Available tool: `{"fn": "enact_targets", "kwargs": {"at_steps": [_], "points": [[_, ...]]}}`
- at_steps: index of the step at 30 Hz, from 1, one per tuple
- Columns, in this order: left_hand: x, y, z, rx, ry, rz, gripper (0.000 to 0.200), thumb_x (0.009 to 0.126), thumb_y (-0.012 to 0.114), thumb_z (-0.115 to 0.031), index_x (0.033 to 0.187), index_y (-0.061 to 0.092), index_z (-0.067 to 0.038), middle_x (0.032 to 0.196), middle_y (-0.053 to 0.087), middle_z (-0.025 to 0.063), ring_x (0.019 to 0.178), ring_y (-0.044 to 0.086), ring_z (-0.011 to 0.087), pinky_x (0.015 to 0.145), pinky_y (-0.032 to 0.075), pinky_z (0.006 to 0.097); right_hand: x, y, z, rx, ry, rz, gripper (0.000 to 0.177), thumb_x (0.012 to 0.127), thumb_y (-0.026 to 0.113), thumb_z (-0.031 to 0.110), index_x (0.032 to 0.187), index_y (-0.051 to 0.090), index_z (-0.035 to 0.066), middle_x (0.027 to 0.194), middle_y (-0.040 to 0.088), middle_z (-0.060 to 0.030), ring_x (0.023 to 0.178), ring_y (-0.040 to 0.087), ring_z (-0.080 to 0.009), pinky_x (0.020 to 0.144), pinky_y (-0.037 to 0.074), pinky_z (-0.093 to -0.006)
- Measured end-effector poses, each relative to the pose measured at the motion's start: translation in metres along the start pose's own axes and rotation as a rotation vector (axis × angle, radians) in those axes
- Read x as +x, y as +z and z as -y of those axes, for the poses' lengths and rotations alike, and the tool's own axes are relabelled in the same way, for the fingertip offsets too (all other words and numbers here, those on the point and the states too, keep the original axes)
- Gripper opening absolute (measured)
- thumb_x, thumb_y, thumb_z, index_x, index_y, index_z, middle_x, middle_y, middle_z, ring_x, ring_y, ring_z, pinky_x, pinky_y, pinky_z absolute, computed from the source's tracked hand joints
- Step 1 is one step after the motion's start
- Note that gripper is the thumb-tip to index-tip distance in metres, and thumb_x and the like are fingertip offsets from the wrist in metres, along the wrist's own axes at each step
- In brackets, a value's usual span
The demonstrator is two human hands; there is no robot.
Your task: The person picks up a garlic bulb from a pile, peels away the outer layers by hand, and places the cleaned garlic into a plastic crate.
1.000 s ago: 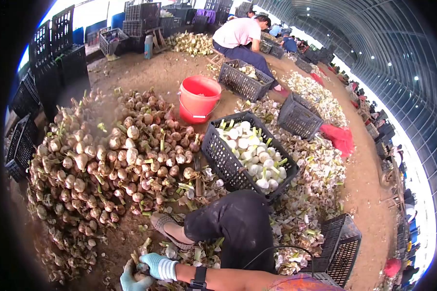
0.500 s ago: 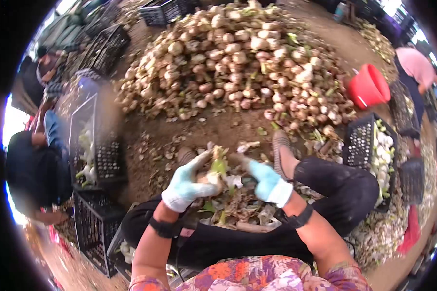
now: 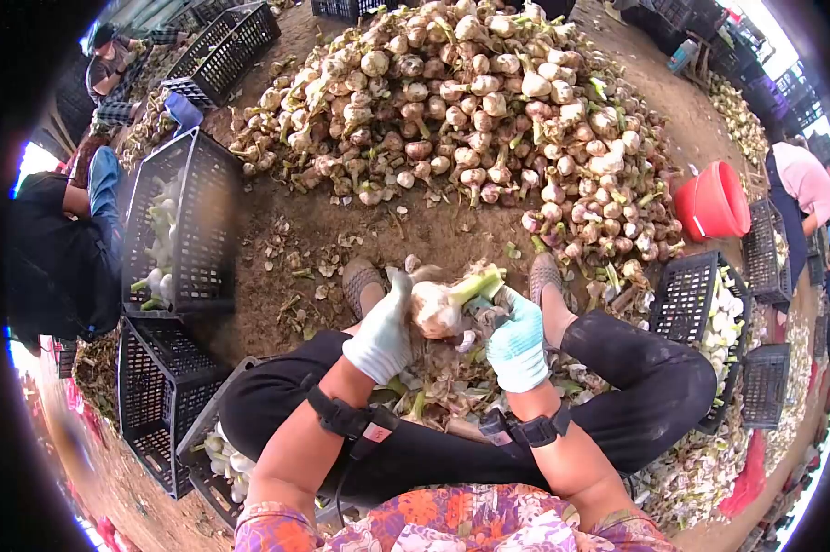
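A garlic bulb (image 3: 436, 310) with a thick green stem is held up between my gloved hands, above a heap of peeled skins (image 3: 452, 377). My left hand (image 3: 384, 329) is closed around the bulb's left side, its thumb pointing up. My right hand (image 3: 516, 339) is closed by the stem's cut-looking end, fingers curled and dirty at the tips. The stem reaches that hand; whether something dark is also held there I cannot make out. Behind the hands lies a large pile of unpeeled garlic (image 3: 470, 101).
Black crates with white garlic stand at left (image 3: 180, 230) and right (image 3: 700, 313); another crate (image 3: 157, 405) sits lower left. A red bucket (image 3: 712, 202) stands right of the pile. Co-workers sit at far left (image 3: 56, 248) and bend at far right (image 3: 801, 189).
The garlic bulb has turned, its stem now pointing right instead of up. My right hand has come in from apart to the stem. The view has shifted slightly.
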State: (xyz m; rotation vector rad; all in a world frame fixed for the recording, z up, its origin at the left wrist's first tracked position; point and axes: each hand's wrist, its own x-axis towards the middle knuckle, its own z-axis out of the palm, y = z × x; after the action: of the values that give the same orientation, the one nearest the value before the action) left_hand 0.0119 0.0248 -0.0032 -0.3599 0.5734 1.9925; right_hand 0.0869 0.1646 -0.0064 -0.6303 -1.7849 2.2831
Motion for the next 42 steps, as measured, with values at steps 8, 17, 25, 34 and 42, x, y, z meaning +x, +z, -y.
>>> {"fn": "enact_targets", "kwargs": {"at_steps": [8,17,25,34,42], "points": [[0.008,-0.013,0.007,0.193,0.286,-0.083,0.045,0.085,0.048,-0.035,0.115,0.042,-0.002,0.111,0.052,0.0118,0.1,0.052,0.0246,0.087,0.042,0.0372,-0.015,0.009,0.011,0.03,-0.041,-0.018,0.019,0.082,0.041,-0.002,0.095,0.054,-0.007,0.063,0.048,0.0016,0.056,0.041,-0.0001,0.052,0.034,-0.0132],[0.004,-0.023,0.007,0.549,0.342,-0.015,0.051,0.074,0.065,-0.014,0.117,0.042,-0.003,0.105,0.053,0.0083,0.095,0.054,0.02,0.081,0.046,0.0311,-0.017,-0.009,0.013,-0.187,0.03,0.207,0.02,0.076,0.05,0.001,0.093,0.055,-0.006,0.078,0.061,-0.0052,0.066,0.055,-0.0085,0.058,0.043,-0.0194],[0.007,-0.02,0.003,0.651,0.554,-0.129,0.052,0.062,0.067,0.004,0.108,0.043,0.0,0.099,0.054,0.0102,0.091,0.055,0.0216,0.084,0.044,0.0332,0.007,-0.005,0.027,0.573,0.708,0.002,0.052,0.077,0.06,0.042,0.109,0.049,0.003,0.069,0.055,-0.0096,0.056,0.057,-0.0181,0.043,0.044,-0.0246],[-0.002,-0.018,-0.003,0.42,0.406,-0.006,0.038,0.064,0.069,-0.004,0.099,0.054,-0.001,0.1,0.057,0.0138,0.091,0.056,0.0243,0.081,0.045,0.0364,0.007,-0.028,-0.025,-0.095,0.007,-0.057,0.016,0.075,0.047,-0.006,0.087,0.056,-0.001,0.075,0.059,-0.0074,0.062,0.055,-0.0121,0.055,0.047,-0.0236],[-0.015,-0.01,-0.011,0.473,0.338,0.128,0.036,0.077,0.06,-0.01,0.11,0.051,0.002,0.102,0.057,0.0107,0.094,0.055,0.0187,0.084,0.043,0.0286,0.011,-0.046,0.007,-0.249,-0.072,0.17,0.034,0.08,0.042,-0.004,0.114,0.047,-0.001,0.097,0.057,-0.0088,0.08,0.058,-0.0132,0.061,0.047,-0.02]]}}
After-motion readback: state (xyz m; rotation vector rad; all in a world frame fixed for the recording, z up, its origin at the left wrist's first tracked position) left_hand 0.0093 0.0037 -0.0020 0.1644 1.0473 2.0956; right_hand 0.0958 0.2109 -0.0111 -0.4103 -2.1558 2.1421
